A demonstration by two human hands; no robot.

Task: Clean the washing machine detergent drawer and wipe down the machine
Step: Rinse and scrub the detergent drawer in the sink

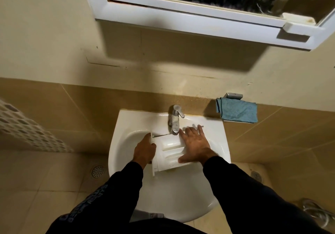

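Stood over a white ceramic wash basin (126,125) fixed to a tan tiled wall, both arms in dark long sleeves. Held a white plastic washing machine detergent drawer (170,154) across the bowl of the basin, just below the chrome single-lever tap (175,120), front panel to the left and moulded compartments facing up. Left hand (145,151) wrapped around the drawer's front panel, grip clamped on its edge with the thumb showing on the near face. Right hand (194,144) laid flat on the drawer's right end, grip apart, fingers spread wide toward the tap and the basin's back ledge, thumb resting along the drawer's near edge. Folded blue cloth (237,111) hung from a small chrome wall holder (233,95) to the right of the basin, well apart from both hands. White-framed mirror cabinet (199,16) mounted above. Round floor drain (98,171) seen left of the basin.
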